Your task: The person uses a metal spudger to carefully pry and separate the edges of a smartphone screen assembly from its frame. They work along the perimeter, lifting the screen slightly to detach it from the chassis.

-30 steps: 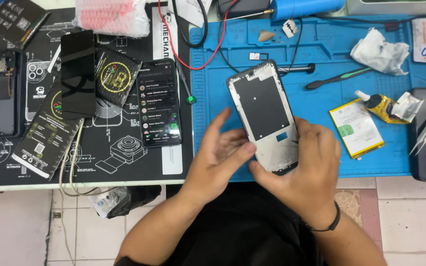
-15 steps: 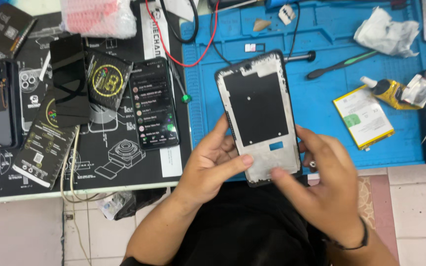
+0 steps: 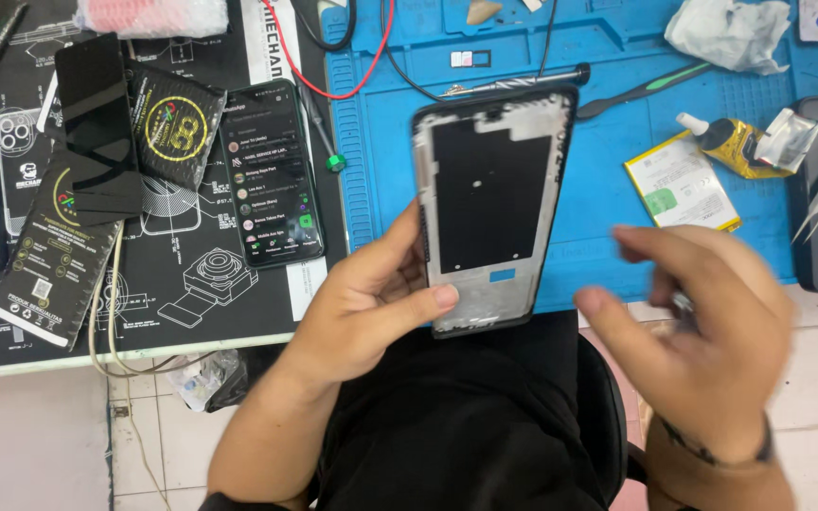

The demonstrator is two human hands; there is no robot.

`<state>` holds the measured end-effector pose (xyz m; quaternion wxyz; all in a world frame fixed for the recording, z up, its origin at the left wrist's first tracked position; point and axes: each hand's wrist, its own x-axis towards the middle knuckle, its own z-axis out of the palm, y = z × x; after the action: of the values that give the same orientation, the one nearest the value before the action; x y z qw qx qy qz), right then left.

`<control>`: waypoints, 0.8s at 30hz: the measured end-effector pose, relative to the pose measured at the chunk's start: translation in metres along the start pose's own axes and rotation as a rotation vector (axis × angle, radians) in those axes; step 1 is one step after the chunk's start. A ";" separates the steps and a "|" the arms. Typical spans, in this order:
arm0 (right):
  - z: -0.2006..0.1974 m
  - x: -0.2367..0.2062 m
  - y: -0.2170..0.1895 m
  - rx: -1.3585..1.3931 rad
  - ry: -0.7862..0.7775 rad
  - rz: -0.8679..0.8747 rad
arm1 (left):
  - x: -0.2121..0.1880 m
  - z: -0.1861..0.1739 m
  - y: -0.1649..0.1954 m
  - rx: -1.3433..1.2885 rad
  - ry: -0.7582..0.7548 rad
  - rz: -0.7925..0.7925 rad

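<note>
Head view: left hand [image 3: 366,303] pinching phone frame [image 3: 492,203], thumb across lower edge, fingers curled behind left side. Frame upright over blue mat [image 3: 598,203] at table edge. Right hand [image 3: 702,326] blurred, fingers loosely spread, clear of frame; something small possibly between them, cannot tell. Lit phone [image 3: 272,175] on black mat [image 3: 191,265] further left.

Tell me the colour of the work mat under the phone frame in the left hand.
Blue: the ridged rubber work mat, clearest in the head view.
</note>
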<state>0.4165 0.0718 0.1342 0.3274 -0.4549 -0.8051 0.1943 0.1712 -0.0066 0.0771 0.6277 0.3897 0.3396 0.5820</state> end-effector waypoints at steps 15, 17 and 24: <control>0.004 0.041 0.013 -0.528 -0.531 -0.554 | 0.034 -0.007 0.018 0.607 -0.021 -0.085; 0.013 0.051 0.024 -0.441 -0.539 -0.562 | 0.023 -0.005 0.022 0.982 0.127 0.110; 0.041 0.076 0.062 -0.408 -0.704 -0.479 | 0.011 -0.011 -0.001 1.248 0.086 0.236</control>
<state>0.3969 0.1681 0.0940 -0.0259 -0.2179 -0.9711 0.0939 0.1626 0.0052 0.0713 0.2000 0.6933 0.5945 0.3549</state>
